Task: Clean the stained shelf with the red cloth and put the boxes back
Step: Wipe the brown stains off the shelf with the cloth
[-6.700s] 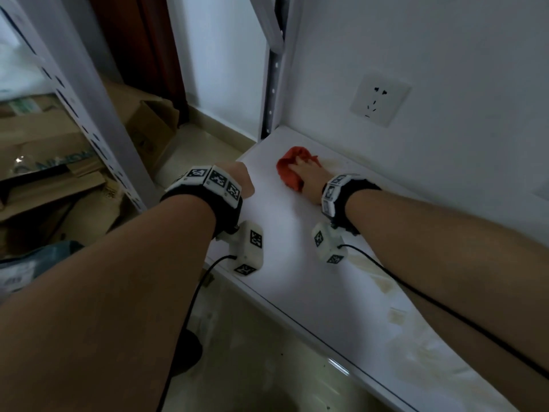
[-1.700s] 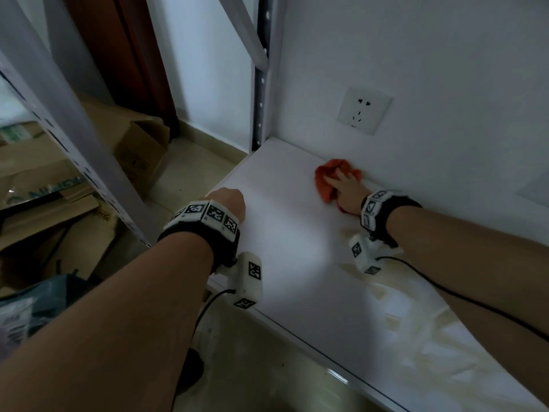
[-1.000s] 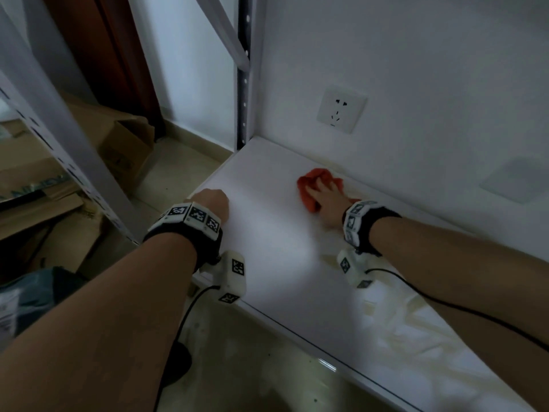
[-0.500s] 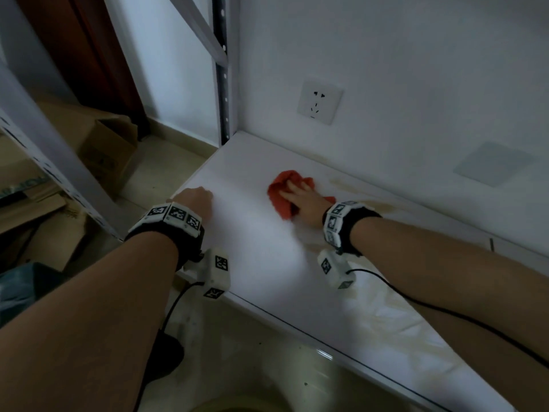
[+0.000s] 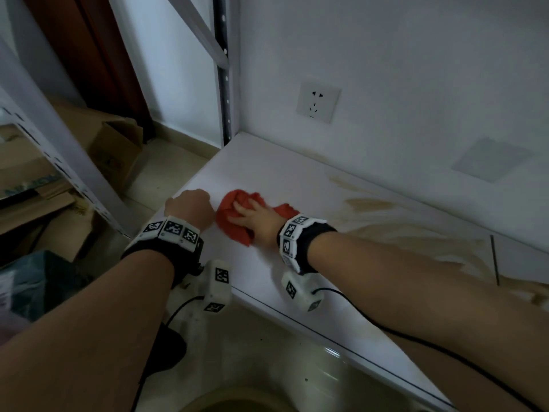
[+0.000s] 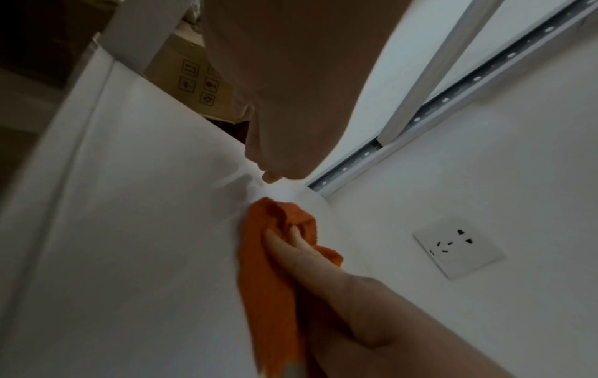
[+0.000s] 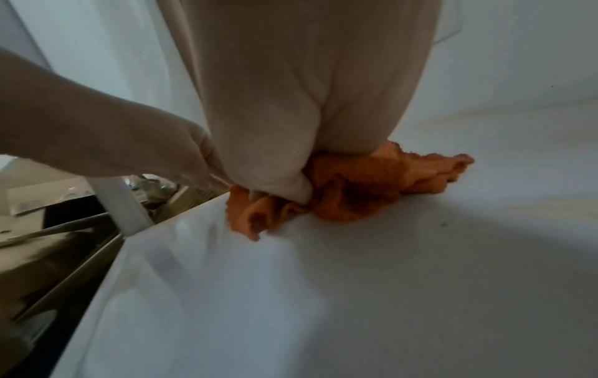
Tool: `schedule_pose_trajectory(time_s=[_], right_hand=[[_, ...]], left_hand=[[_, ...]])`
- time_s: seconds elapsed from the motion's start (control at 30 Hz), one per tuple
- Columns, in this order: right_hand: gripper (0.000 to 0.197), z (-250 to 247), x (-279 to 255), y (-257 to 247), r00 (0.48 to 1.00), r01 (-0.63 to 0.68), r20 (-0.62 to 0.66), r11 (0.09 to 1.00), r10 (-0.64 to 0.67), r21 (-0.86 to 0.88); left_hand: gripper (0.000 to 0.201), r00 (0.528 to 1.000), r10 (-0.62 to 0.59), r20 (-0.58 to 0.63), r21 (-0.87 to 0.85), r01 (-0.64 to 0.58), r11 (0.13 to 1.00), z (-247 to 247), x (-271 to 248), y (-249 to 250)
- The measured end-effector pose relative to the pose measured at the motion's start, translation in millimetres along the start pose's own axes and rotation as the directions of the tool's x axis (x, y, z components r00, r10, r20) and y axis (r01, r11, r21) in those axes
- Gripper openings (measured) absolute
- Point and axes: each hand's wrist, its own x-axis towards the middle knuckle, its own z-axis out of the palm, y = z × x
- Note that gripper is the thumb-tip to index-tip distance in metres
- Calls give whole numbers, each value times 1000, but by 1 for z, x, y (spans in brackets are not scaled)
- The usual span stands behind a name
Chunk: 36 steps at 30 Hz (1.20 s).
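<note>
Head | right grip (image 5: 257,221) clamps red cloth (image 5: 230,217) | left grip (image 5: 190,208) fisted on shelf (image 5: 267,179) | stains (image 5: 386,224) right

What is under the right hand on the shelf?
A bunched red cloth, held down on the white shelf by the right hand. The patch of shelf beneath the cloth is covered, so any stain there cannot be seen.

Dim rm, light weak & bluish. White wall (image 5: 416,55) fills 12–3 o'clock, w/ white socket (image 5: 318,101) at ~1 o'clock & blank sq. cover plate (image 5: 491,160) at ~3 o'clock. Dark brown door (image 5: 98,55) at 10–11 o'clock. Beige floor (image 5: 166,171) at 9 o'clock, glossy at 6 o'clock.
</note>
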Motion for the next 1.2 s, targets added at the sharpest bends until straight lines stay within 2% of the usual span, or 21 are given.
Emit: schedule_pose_trajectory(time_s=[0.1,0.17,0.3,0.43,0.57,0.67,0.8,0.9,1.0,1.07,1.13,1.17,1.2], right_hand=[[62,4,-15,3,998,56,39,997,-59,62],[62,4,-26,10,998,44,43,991,-50,125],[60,2,-36,33,995,-101,0,979,103,180],[55,-6,-34,55,959,-282,31,928,283,244],[55,-17,-23,49,931,-363,67,900,358,241],[59,-20,-7,33,950,-312,69,926,305,213],[61,-14,4,-6,995,-96,34,987,93,126],[58,-3,-7,-27,999,30,34,994,-34,106],[59,9,-25,-18,993,101,45,980,-110,173],[61,9,-33,1,995,92,23,981,-97,173],[58,8,-31,26,999,38,5,995,-38,94],[51,6,-30,35,1000,14,-29,995,-11,102],[38,9,-24,44,990,-33,-127,974,62,222]], left_hand=[[40,1000,2,22,3,-2,1000,1,-12,-4],[38,999,17,46,31,-19,999,3,-22,-8],[35,993,79,82,60,-85,995,11,-34,-15],[36,984,116,137,49,-124,991,20,-33,-23],[32,983,111,148,57,-120,991,23,-28,-22],[29,989,73,131,44,-79,996,21,-28,-16],[27,993,18,117,33,-22,999,18,-33,-9],[30,987,40,155,24,-44,999,19,-34,-8],[31,986,24,166,7,-25,1000,19,-34,-10],[35,985,36,167,20,-40,999,19,-34,-14],[35,981,71,182,44,-80,996,20,-32,-17],[34,978,84,192,51,-96,994,20,-31,-19],[33,975,94,200,57,-107,993,21,-31,-21]])
